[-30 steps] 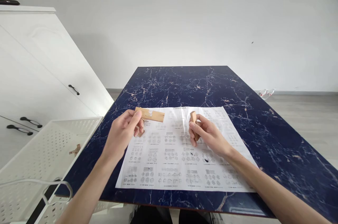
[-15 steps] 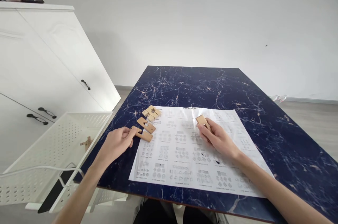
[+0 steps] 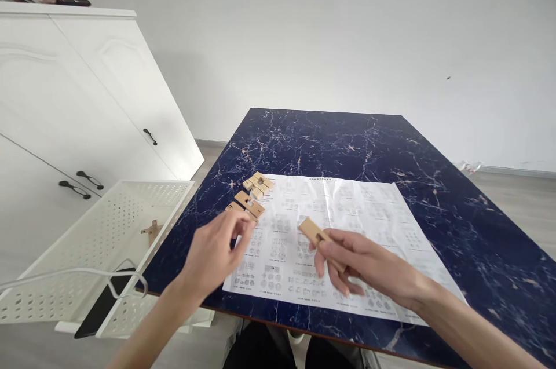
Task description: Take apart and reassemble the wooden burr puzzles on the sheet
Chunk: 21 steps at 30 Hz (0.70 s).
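Observation:
My right hand (image 3: 356, 259) grips a flat wooden puzzle piece (image 3: 310, 227) with a cut-out, thumb on top, held slanting above the printed sheet (image 3: 347, 207). Near the sheet's left edge is my left hand (image 3: 219, 247), its thumb and forefinger curved and apart with nothing visible between them. Just beyond those fingers lie flat notched wooden pieces (image 3: 255, 207), partly hidden by the hand. Further back, several chunky notched wooden blocks (image 3: 259, 185) lie together at the sheet's far left corner.
The dark blue marbled table (image 3: 321, 143) stands before a white wall. To the left, a white perforated basket (image 3: 43, 282) holds a small wooden piece (image 3: 152, 231), and a white cable (image 3: 73, 277) crosses it. White cabinets (image 3: 99, 85) rise behind.
My left hand has let go of the flat notched piece and moved right and nearer me. My right hand has come left and nearer, turning its wooden piece. The view has shifted slightly.

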{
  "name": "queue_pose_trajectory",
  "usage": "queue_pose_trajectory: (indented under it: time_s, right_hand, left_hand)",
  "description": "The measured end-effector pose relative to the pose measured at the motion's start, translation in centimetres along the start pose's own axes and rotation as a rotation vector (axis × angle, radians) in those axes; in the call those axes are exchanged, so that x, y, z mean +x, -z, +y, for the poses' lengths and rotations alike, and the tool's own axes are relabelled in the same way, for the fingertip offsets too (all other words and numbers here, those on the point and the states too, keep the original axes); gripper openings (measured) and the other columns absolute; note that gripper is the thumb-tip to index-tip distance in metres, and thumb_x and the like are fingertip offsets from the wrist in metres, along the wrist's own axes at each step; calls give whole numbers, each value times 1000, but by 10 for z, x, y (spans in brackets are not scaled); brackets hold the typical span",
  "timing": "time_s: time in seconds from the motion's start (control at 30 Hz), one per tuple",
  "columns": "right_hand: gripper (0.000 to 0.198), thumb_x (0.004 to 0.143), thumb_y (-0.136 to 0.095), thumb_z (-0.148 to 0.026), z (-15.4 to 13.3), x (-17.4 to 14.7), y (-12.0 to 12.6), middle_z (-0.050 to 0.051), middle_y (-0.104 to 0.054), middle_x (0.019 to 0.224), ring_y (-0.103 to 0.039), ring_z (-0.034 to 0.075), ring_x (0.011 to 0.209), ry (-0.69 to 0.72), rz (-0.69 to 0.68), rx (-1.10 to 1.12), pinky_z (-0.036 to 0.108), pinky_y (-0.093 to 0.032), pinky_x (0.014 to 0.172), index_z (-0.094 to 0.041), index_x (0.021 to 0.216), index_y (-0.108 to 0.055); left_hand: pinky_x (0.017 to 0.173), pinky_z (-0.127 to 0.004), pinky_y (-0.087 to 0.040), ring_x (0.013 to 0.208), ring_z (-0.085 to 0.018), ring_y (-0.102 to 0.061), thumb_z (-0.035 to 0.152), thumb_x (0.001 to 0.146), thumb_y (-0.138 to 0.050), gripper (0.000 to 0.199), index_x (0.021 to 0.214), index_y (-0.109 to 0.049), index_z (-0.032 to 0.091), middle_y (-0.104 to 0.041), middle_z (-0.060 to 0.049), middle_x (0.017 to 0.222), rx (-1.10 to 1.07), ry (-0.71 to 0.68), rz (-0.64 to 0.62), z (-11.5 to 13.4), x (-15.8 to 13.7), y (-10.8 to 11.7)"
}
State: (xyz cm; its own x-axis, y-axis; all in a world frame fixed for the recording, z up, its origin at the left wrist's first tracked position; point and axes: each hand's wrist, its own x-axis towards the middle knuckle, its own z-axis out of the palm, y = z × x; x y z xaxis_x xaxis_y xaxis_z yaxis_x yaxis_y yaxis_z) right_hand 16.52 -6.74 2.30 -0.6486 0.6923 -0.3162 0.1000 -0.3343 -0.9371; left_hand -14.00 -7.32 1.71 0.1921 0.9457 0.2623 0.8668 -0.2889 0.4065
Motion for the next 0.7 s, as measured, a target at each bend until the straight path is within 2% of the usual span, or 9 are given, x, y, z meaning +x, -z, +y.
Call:
queue_pose_trajectory:
  time_s: [0.03, 0.1, 0.2, 0.27, 0.33, 0.43, 0.53, 0.6, 0.7]
  right_hand:
    - [50, 103, -57, -70, 1, 1, -7, 0, -63, 72, -52, 11, 51, -27, -51, -17, 26, -36, 47, -21, 96, -59]
    - [51, 102, -55, -73, 3, 5, -22, 1, -70, 77, -50, 9, 44, -60, -108, -82, 24, -32, 42, -22, 95, -54]
    - [48, 106, -50, -68, 7, 13, -43, -1, -71, 77, -45, 6, 41, -34, -104, -166, 23, -33, 42, -23, 92, -50]
    - [45, 108, -51, -65, 9, 16, -52, -2, -68, 75, -47, 7, 43, -12, -102, -160, 23, -37, 45, -23, 90, -49]
    - [42, 108, -51, -63, 9, 16, -55, -2, -68, 75, -51, 9, 47, -7, -112, -147, 24, -40, 48, -24, 93, -52]
    - [37, 109, -51, -60, 10, 7, -46, 0, -71, 79, -56, 12, 56, 5, -72, -195, 26, -45, 56, -24, 109, -60]
    - [39, 109, -51, -61, 15, -8, -30, 1, -71, 80, -58, 15, 61, 2, 15, -242, 29, -47, 61, -25, 115, -64]
    - [42, 108, -50, -64, 20, -19, -20, 1, -70, 81, -59, 16, 64, -14, 56, -253, 30, -47, 63, -25, 118, -64]
    - [45, 107, -48, -67, 25, -36, -7, 1, -69, 80, -60, 17, 65, -20, 116, -272, 32, -47, 64, -27, 121, -63]
  left_hand:
    - [76, -32, -50, 84, -23, -71, 45, 107, -48, 25, 106, -61, 24, -75, -6, 95, -81, -63, -25, 10, -6, -1]
    - [77, -33, -51, 85, -23, -71, 48, 105, -53, 26, 115, -61, 24, -75, -6, 98, -216, -65, -97, 28, -15, -4]
    - [64, -29, -47, 64, -18, -64, 49, 110, -42, 34, 94, -59, 25, -69, 0, 75, -449, 91, -306, 44, -24, -7]
    - [57, -28, -43, 53, -16, -55, 53, 111, -39, 44, 81, -53, 24, -59, 3, 61, -563, 196, -370, 40, -27, -5]
    - [53, -26, -41, 50, -15, -51, 59, 108, -41, 48, 78, -52, 24, -55, 3, 59, -588, 271, -350, 26, -27, 0]
    - [49, -26, -37, 51, -16, -52, 68, 103, -45, 50, 81, -57, 24, -58, 2, 64, -492, 342, -288, -9, -22, 11]
    - [55, -28, -42, 58, -20, -61, 66, 101, -46, 49, 78, -57, 24, -63, -2, 67, -300, 401, -219, -40, -11, 21]
    - [56, -30, -42, 60, -23, -64, 63, 100, -44, 49, 71, -53, 25, -64, -3, 66, -154, 398, -208, -50, -2, 23]
    - [57, -33, -38, 59, -27, -66, 56, 102, -41, 46, 68, -48, 26, -66, -5, 63, 85, 374, -222, -49, 11, 22]
